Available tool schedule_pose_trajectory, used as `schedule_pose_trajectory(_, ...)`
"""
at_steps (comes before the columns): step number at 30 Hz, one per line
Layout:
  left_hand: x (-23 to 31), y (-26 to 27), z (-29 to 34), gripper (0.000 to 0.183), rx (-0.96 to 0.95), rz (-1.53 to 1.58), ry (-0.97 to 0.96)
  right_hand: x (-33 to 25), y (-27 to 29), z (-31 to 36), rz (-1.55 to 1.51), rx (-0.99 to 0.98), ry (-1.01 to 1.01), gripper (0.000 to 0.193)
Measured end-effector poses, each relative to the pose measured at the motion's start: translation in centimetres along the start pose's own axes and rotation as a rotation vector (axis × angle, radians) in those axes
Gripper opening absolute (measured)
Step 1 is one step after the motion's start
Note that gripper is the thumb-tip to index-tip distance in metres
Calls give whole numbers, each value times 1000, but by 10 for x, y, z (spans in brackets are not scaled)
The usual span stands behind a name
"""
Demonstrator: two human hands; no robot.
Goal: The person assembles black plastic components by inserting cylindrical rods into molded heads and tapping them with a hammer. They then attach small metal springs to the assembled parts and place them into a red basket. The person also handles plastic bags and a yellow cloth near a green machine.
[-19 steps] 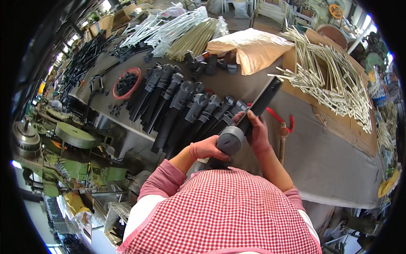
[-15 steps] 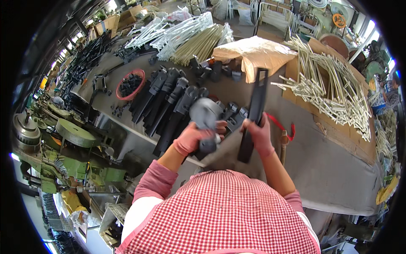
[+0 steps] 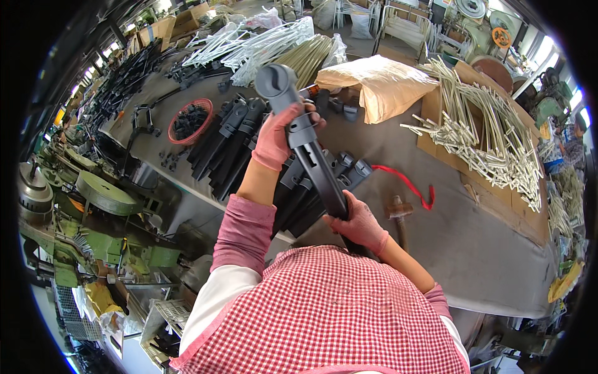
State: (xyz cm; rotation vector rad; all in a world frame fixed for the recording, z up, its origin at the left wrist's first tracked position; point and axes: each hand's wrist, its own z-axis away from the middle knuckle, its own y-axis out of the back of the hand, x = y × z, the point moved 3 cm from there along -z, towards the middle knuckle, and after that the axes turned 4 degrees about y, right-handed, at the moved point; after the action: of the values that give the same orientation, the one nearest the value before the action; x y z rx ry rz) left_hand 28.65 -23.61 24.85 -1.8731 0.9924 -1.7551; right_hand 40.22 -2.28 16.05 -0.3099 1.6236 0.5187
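My left hand [image 3: 279, 137], in a pink glove, is closed around a dark grey plastic fitting [image 3: 278, 86] with a round cup-like top. The fitting's collar [image 3: 302, 132] meets the upper end of a black slotted tube [image 3: 321, 181]; how far the tube reaches inside is hidden. Lower down, my gloved right hand [image 3: 360, 225] wraps round the same tube near my apron. Beneath and left of the tube lie several similar black tubes with grey fittings [image 3: 233, 121], side by side on the table.
A hammer [image 3: 398, 210] and a red strap [image 3: 408, 184] lie right of my hands. A red basket [image 3: 190, 121] of small black parts stands left. Brown paper [image 3: 377, 81] and pale rods [image 3: 486, 137] on cardboard lie farther right. Green machinery [image 3: 109, 194] stands beyond the table's left edge.
The fitting and the tube were apart, one in each hand; now they are lined up end to end. My left hand has moved up and away, my right hand down and toward me.
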Motion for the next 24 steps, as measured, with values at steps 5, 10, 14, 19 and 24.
schedule_pose_trajectory(5, -56, -28, 15, 28, -293, -62, 172, 13, 2, 11, -184, 162, -77, 32)
schedule_pose_trajectory(10, -182, -6, 69, 38, 52, -93, 207, 38, 29, 17, -389, 223, -18, 25)
schedule_pose_trajectory(14, -216, 72, 143, 39, 289, -821, 264, 108, 61, 23, -406, 526, -194, 24)
schedule_pose_trajectory(19, -145, 200, 276, 65, 1607, -1071, 70, 205, 52, 57, -99, 570, -462, 38)
schedule_pose_trajectory(24, -105, 305, 343, 99, 1688, -164, 203, 236, 14, 44, 571, 329, -543, 62)
